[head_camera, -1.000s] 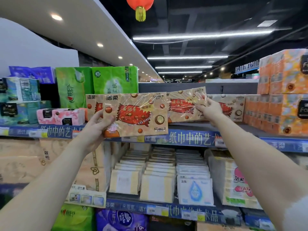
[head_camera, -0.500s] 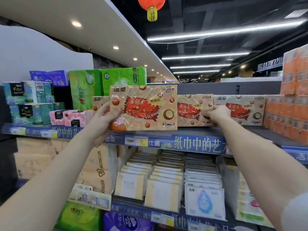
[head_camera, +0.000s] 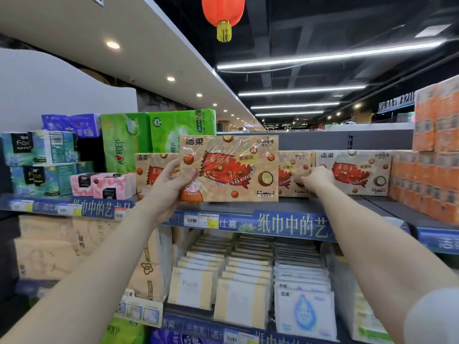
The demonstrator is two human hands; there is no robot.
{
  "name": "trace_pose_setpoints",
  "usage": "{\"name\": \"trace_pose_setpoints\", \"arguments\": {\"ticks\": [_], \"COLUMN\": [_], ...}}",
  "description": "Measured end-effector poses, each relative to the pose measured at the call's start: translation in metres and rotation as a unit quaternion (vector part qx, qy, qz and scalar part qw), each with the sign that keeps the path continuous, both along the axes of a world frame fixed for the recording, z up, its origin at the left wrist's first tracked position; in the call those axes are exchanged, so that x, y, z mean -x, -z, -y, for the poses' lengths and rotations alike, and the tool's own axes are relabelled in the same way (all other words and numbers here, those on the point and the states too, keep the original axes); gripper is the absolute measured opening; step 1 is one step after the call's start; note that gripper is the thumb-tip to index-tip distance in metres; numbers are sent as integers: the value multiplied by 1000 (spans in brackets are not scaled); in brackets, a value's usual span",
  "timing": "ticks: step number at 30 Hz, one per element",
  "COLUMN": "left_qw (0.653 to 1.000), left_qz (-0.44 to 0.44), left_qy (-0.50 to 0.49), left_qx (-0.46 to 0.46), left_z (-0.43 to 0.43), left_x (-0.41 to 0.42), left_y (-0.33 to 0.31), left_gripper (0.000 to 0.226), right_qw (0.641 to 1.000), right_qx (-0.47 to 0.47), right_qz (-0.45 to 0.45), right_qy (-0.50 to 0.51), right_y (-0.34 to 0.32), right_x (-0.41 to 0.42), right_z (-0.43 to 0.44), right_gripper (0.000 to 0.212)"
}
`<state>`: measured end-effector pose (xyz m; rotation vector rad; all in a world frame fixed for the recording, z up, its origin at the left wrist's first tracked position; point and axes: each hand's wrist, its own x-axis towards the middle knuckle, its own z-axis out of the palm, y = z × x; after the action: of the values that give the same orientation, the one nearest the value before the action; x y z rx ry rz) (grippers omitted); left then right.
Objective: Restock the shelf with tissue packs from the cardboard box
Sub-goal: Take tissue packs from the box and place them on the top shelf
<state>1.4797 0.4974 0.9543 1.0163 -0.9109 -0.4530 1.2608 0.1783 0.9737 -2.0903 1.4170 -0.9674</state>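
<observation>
Four beige tissue packs with a red wrapper print, all at the upper shelf (head_camera: 310, 207) of a store aisle:

1. Front pack (head_camera: 231, 170): upright, face out, its lower edge at the shelf's front lip; left hand (head_camera: 171, 184) clamps its lower left corner, thumb on the front film, fingers behind.
2. Middle pack (head_camera: 294, 173): standing further back on the shelf, partly hidden by the front pack; right hand (head_camera: 314, 178) rests curled against its right edge, fingertips on the wrapper; whether it truly grips cannot be told.
3. Right pack (head_camera: 355, 171): on the shelf, just beside the middle pack, untouched.
4. Left pack (head_camera: 150, 172): on the shelf, behind the left hand, partly covered.

Neighbouring stock, same shelf: green packs (head_camera: 159, 137) behind; pink packs (head_camera: 104, 184) and teal boxes (head_camera: 42, 162) to the left; orange packs (head_camera: 432, 155) stacked to the right.

Lower shelf: rows of flat white and cream pocket packs (head_camera: 246, 281).

Overhead: red lantern (head_camera: 223, 11)
</observation>
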Motion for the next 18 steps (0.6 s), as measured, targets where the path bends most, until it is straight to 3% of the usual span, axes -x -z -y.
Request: {"name": "trace_pose_setpoints", "arguments": {"ticks": [3,6,10,12,14,18], "left_qw": [1000,1000,999,998,998,998], "left_qz": [1,-1,-11,-25,-27,21], "left_qy": [0,6,28,45,57,57], "left_qx": [1,10,31,28,29,5], "left_z": [7,20,51,71,93,141], "left_x": [5,14,39,53,67,98], "left_y": [-1,-2,-7,-10,-13,-22], "left_gripper": [62,58,60,64,59,60], "right_qw": [999,992,907,892,908,934], "right_qx": [-25,-44,-143,-130,-71,15], "right_qz": [16,118,346,329,271,273], "right_qy": [-20,-21,-191,-280,-312,-229], "right_y": [-4,-13,-28,-32,-31,-24], "right_x": [6,19,60,89,114,144], "right_z": [-3,-11,-52,-74,-86,-65], "right_gripper": [47,33,48,52,44,40]}}
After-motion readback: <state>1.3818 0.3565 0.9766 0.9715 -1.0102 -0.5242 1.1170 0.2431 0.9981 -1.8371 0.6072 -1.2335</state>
